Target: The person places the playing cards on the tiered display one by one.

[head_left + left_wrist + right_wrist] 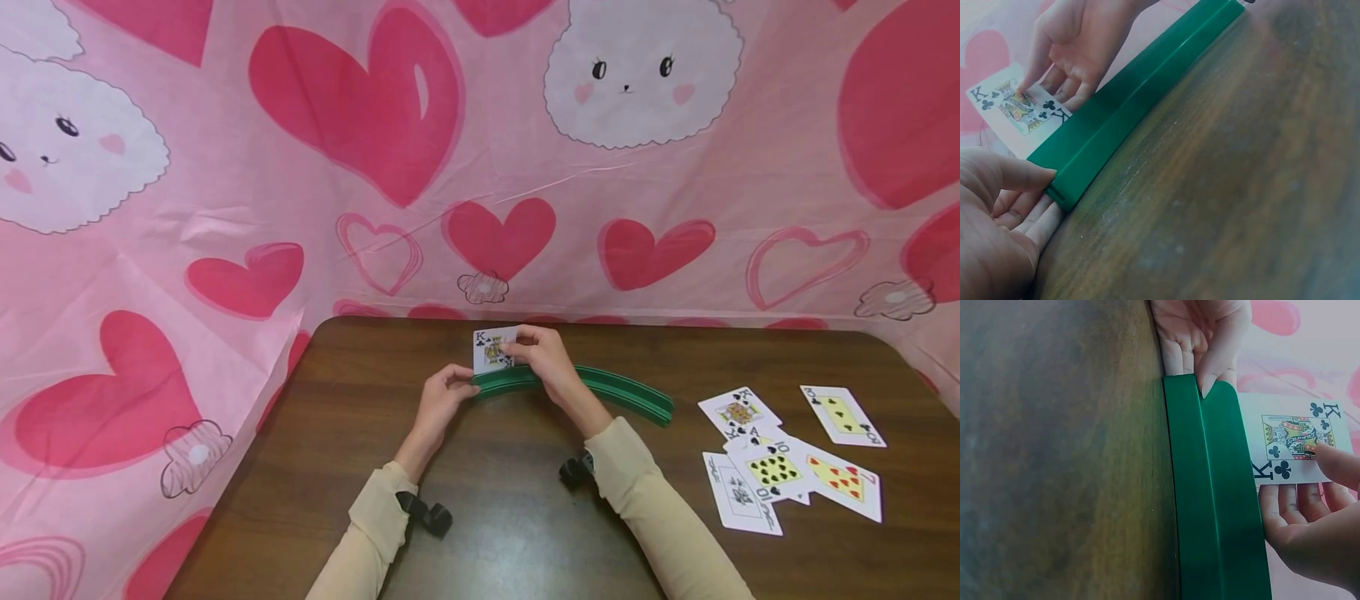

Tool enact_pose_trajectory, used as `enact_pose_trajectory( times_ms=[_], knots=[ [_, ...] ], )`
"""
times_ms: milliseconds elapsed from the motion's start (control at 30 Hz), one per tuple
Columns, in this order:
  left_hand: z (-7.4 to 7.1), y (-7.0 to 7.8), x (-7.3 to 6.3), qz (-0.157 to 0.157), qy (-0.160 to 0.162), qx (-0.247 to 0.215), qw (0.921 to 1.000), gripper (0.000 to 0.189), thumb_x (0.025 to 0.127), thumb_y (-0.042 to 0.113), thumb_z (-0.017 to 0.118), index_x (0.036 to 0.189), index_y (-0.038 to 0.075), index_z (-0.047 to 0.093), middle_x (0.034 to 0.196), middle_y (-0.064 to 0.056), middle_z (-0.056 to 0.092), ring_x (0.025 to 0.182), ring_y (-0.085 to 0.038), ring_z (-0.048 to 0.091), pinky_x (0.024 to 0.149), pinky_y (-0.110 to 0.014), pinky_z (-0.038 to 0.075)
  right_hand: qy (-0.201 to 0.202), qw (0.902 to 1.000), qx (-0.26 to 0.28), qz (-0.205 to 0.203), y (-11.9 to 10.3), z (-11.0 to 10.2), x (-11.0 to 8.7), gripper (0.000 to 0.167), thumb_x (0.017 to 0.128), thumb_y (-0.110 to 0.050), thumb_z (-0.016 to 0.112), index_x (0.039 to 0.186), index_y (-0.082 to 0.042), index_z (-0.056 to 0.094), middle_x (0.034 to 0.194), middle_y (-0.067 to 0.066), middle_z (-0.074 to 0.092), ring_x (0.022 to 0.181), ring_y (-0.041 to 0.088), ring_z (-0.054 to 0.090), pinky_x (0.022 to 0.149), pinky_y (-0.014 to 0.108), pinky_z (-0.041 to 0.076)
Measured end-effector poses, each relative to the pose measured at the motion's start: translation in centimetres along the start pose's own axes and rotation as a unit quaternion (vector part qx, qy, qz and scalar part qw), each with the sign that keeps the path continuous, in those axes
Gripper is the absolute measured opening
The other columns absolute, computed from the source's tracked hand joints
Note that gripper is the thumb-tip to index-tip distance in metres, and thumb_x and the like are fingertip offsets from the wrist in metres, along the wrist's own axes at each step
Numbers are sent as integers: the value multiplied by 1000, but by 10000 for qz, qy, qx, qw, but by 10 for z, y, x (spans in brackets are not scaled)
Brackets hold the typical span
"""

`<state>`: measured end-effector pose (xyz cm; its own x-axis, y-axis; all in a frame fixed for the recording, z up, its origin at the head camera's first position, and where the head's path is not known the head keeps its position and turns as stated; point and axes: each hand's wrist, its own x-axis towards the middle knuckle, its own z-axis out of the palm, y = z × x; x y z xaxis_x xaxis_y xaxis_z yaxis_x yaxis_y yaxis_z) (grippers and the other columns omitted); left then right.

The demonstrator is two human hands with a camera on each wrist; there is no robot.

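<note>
A curved green card holder (626, 392) lies on the table. My left hand (441, 408) pinches its left end, thumb on the front and fingers behind, as the left wrist view shows. The king of clubs (487, 348) stands upright at that same end, its lower edge at the holder. My right hand (551, 362) pinches the card by its right side, thumb on the face and fingers behind. In the right wrist view the king of clubs (1297, 431) shows its full face beside the green holder (1210, 487). Whether its lower edge sits in a slot is hidden.
Several loose cards lie at the right of the wooden table (495, 517): a king (738, 412), a ten of spades (774, 473), a seven of hearts (843, 482), a joker (742, 493) and, apart, a three of clubs (842, 415). A pink heart-patterned cloth (525, 167) hangs behind.
</note>
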<state>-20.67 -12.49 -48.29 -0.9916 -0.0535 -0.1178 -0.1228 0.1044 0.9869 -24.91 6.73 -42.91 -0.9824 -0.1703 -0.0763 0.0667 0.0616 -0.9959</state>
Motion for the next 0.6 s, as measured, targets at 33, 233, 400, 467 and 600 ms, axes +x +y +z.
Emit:
enact_pose_trajectory(
  times_ms=[33, 233, 400, 467, 600],
  knots=[
    [0, -1, 0, 16, 20, -1, 10000, 20, 92, -2, 69, 111, -8, 68, 114, -17, 69, 94, -16, 64, 85, -28, 49, -13, 10000, -13, 3, 0, 0, 0, 30, 96, -8, 70, 120, 10, 69, 108, 18, 74, 90, 19, 67, 90, 38, 56],
    [2, -1, -1, 128, 110, -11, 9999, 18, 90, -3, 71, 108, -7, 70, 109, -15, 70, 92, -16, 65, 83, -27, 50, -88, 9999, -131, -10, 1, 0, -1, 31, 97, -11, 70, 121, 9, 70, 111, 19, 73, 95, 23, 67, 96, 43, 54],
    [2, 0, -2, 172, 150, -41, 9997, 18, 89, -3, 71, 106, -7, 70, 107, -14, 70, 92, -16, 65, 82, -26, 50, -155, 9996, -250, -42, 4, -1, 1, 33, 98, -15, 70, 122, 7, 70, 113, 19, 74, 97, 25, 66, 99, 45, 53],
    [2, 0, -2, 153, 154, -47, 9998, 18, 89, -3, 71, 106, -7, 70, 107, -14, 70, 92, -16, 66, 82, -26, 50, -175, 9994, -284, -52, 5, -1, 1, 32, 98, -16, 70, 121, 7, 70, 111, 19, 74, 97, 25, 66, 99, 44, 52],
    [2, 0, -2, 106, 139, -49, 9998, 18, 90, -3, 71, 107, -6, 70, 109, -14, 69, 93, -15, 65, 83, -26, 49, -193, 9992, -359, -47, 6, -1, 1, 31, 98, -17, 70, 119, 6, 72, 109, 18, 75, 97, 25, 65, 97, 44, 51]
  ],
)
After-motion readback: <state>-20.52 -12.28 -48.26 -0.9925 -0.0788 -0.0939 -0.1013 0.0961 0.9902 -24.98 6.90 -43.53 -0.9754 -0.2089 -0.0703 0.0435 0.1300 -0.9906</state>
